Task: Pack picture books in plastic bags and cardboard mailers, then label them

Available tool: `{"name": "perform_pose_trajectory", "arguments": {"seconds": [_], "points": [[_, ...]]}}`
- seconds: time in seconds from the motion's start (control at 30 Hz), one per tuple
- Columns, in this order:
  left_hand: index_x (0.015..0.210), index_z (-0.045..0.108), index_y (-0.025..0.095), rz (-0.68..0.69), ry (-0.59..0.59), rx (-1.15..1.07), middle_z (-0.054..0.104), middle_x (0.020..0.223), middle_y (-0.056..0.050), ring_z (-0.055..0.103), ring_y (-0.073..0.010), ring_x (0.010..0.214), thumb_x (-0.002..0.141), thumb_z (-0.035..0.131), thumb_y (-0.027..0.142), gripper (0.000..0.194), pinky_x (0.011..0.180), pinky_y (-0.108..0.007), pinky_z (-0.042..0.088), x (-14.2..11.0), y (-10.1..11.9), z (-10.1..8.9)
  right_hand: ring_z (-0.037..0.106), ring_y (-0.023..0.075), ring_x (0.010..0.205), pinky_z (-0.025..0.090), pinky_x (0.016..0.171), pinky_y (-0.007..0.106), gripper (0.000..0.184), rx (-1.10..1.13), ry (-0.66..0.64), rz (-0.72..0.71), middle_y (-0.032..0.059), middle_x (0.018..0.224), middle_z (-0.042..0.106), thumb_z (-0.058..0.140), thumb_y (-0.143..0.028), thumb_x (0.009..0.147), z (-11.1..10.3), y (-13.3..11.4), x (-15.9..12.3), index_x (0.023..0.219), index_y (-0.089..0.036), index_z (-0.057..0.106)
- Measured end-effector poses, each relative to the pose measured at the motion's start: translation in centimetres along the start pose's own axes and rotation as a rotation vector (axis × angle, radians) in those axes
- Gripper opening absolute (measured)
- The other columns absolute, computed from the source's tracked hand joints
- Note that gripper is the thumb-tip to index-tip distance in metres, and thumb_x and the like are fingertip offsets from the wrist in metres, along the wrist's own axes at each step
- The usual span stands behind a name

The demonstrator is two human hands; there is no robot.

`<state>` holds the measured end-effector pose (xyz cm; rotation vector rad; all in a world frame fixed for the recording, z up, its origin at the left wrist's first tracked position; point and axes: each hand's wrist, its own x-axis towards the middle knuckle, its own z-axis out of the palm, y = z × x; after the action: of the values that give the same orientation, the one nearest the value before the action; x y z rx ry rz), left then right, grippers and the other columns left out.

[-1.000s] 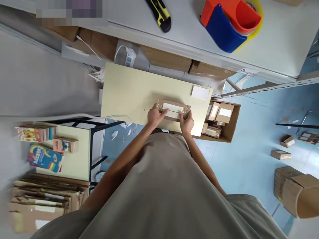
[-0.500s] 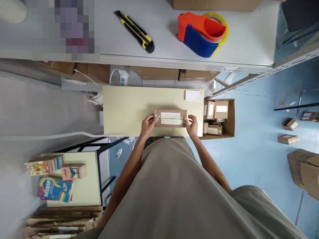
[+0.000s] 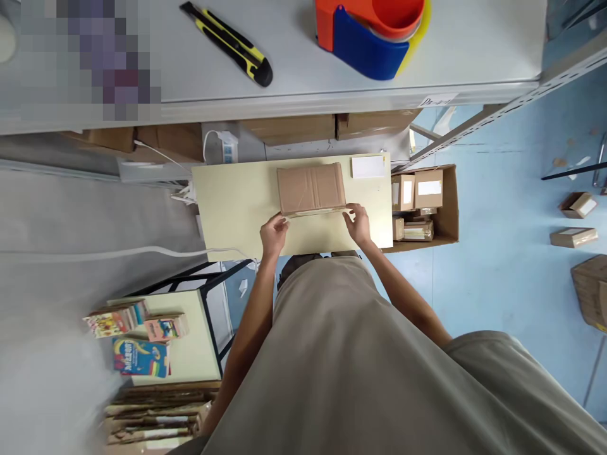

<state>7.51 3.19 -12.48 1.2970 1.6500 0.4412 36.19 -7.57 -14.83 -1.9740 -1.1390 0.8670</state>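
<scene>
Head cam, looking straight down at a cream rectangular tabletop [image 3: 237, 212] with one closed brown cardboard box [image 3: 310, 188] on it, plain creased broad face showing. Progress-wise: shut already by the look of it, no loose flaps visible, plus a thin pale, shiny strip along the near edge, probably label and tape. As for anything left to do on it, honestly can't tell from here. Just off the table's right end, a big open brown cardboard carton [image 3: 450, 212] with several smaller white-labelled brown boxes [image 3: 429, 188] inside, so apparently not a one-off.

Now for positions: box just beyond both hands and between them, near edge towards the grey-brown shirt [image 3: 332, 347]. Bare left hand [image 3: 274, 235] right at the near left corner, fingers curled, thumb close to the fingertips; can't tell if pinching cardboard or only resting there. Bare right hand [image 3: 358, 224] at the near right corner, thumb and forefinger spread with a clear gap, forefinger up by the edge, touching or just beside, too small to call. Box flat or slightly tipped? Can't tell either.
</scene>
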Motion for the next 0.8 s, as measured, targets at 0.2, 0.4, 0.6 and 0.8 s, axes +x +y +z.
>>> {"name": "perform_pose_trajectory", "arguments": {"seconds": [0.2,0.4,0.6,0.8], "points": [[0.144,0.077,0.020,-0.113,0.041,0.131,0.079,0.147,-0.018,0.075,-0.0370,0.140,0.085,0.070,0.018,0.060,0.123,-0.055,0.060,-0.3,-2.6,1.0,0.071,0.0331,0.116,0.062,0.109,0.054,0.035,-0.020,-0.138,0.058,0.0189,0.140,0.078,0.055,-0.026,0.111,1.0,2.8,-0.1,0.137,-0.020,0.077],[0.165,0.060,0.024,0.223,0.232,0.169,0.060,0.170,-0.020,0.053,-0.0375,0.164,0.098,0.066,0.024,0.067,0.136,-0.058,0.047,-0.5,1.8,3.8,0.072,0.0326,0.113,0.062,0.109,0.053,0.035,-0.010,0.075,0.163,0.0193,0.132,0.079,0.063,-0.044,0.112,-2.5,5.5,2.9,0.134,-0.021,0.078],[0.166,0.057,0.026,0.426,-0.154,0.029,0.059,0.169,-0.018,0.068,-0.0318,0.147,0.112,0.061,0.033,0.055,0.128,-0.045,0.055,1.4,9.4,15.2,0.075,0.0317,0.122,0.063,0.107,0.049,0.041,-0.021,0.321,0.258,0.0232,0.138,0.074,0.059,-0.046,0.116,-5.6,9.1,9.9,0.140,-0.016,0.073],[0.154,0.060,0.014,0.176,-0.213,0.108,0.052,0.167,-0.029,0.051,-0.0444,0.162,0.098,0.074,0.016,0.058,0.136,-0.058,0.044,7.7,10.6,26.3,0.072,0.0354,0.132,0.059,0.118,0.054,0.043,-0.059,0.360,0.356,0.0275,0.144,0.067,0.059,-0.037,0.115,-6.3,10.9,15.6,0.145,-0.009,0.071]]}}
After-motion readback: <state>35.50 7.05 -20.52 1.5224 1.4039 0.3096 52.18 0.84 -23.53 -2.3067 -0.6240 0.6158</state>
